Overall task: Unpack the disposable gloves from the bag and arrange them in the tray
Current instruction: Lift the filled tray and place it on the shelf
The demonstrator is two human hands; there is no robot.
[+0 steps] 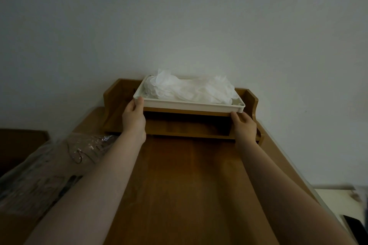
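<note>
Two hands hold a white tray (191, 104) at its near corners: the left hand (133, 117) grips the left corner with its thumb over the rim, and the right hand (244, 125) curls under the right corner. Crumpled white gloves (189, 89) fill the tray, which sits atop a wooden shelf (119, 109) on the bench (189, 185). A clear plastic bag (45, 167) lies left.
</note>
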